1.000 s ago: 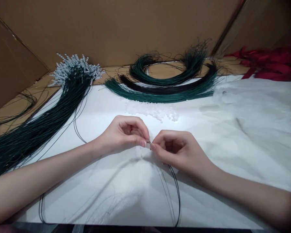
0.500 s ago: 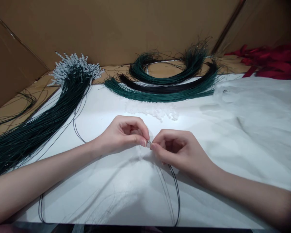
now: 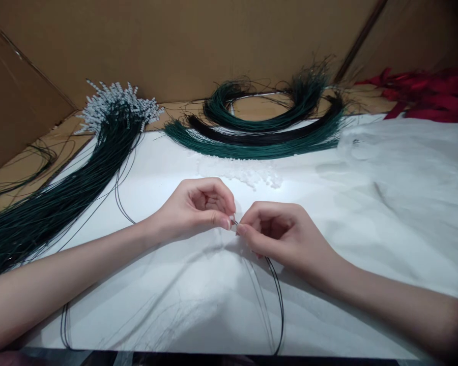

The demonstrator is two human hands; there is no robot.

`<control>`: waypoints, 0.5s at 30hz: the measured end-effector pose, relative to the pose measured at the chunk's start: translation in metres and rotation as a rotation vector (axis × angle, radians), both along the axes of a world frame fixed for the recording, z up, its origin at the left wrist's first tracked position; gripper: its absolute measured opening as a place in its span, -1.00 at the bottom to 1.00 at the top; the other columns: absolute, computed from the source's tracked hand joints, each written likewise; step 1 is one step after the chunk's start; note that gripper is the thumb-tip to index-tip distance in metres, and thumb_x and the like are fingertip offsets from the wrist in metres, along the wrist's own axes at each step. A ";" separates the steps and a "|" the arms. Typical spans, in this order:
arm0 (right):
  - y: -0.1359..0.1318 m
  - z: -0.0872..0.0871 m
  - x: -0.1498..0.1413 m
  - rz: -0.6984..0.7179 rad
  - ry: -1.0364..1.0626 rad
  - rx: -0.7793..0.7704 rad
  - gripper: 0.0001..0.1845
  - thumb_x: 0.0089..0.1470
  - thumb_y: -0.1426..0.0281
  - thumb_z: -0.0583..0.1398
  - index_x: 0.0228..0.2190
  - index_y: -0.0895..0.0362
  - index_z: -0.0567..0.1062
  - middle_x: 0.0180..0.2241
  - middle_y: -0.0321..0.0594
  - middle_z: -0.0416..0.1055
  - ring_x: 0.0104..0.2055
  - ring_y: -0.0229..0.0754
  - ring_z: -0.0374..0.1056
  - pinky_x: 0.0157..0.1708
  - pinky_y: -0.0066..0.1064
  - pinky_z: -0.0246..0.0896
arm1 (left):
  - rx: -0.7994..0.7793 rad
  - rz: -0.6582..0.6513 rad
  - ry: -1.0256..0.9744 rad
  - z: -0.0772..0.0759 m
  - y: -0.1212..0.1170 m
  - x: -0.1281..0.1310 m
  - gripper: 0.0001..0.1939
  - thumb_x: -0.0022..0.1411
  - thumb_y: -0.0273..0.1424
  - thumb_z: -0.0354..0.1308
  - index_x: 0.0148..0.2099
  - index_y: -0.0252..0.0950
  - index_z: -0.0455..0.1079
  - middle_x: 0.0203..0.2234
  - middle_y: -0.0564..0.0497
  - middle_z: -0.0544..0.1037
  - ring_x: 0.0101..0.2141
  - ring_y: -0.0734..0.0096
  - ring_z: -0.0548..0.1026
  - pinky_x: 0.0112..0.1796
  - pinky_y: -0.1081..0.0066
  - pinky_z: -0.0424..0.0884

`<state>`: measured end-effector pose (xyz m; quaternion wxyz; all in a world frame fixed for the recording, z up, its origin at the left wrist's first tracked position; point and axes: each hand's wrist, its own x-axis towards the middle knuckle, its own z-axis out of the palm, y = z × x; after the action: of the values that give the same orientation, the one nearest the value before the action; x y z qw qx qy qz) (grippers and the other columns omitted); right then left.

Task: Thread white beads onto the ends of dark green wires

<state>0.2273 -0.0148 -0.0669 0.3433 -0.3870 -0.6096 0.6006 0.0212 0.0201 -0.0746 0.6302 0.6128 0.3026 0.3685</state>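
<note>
Thumb and index finger of my left hand [image 3: 200, 206] are pinched together on the ends of thin dark cords. Right beside it, my right hand [image 3: 284, 231] pinches the same cords, fingertips nearly touching the left ones. A small pale bit shows at the left fingertips; whether it is a bead I cannot tell. From under my right hand the dark cords [image 3: 280, 292] curve down to the table's front edge. Beyond both hands lies a scatter of small white beads [image 3: 252, 175] on the white board [image 3: 168, 168].
At left lies a thick bundle of dark green cords [image 3: 72, 193] with white beaded tips [image 3: 116, 107]. Curved bundles of green and black cords [image 3: 259, 142] rest at the back. Red ribbons [image 3: 435, 96] and a translucent plastic sheet [image 3: 408, 168] are at right; cardboard walls [image 3: 198, 46] enclose the back.
My left index finger has lifted slightly away from the thumb. Otherwise both hands stay in nearly the same place on the cords.
</note>
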 end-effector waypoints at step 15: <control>-0.001 0.002 0.000 -0.006 -0.040 -0.017 -0.86 0.04 0.50 0.24 -0.54 0.19 0.47 -0.68 -0.42 0.24 -0.64 -0.42 0.12 -0.64 -0.51 -0.02 | 0.018 -0.015 0.024 0.000 0.000 -0.001 -0.88 0.05 -0.61 0.38 -0.37 -0.34 0.52 -0.47 0.03 0.60 -0.43 0.53 0.55 -0.36 0.57 0.48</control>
<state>0.2275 -0.0158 -0.0650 0.3294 -0.4036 -0.6101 0.5969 0.0206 0.0201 -0.0741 0.6235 0.6251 0.3023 0.3593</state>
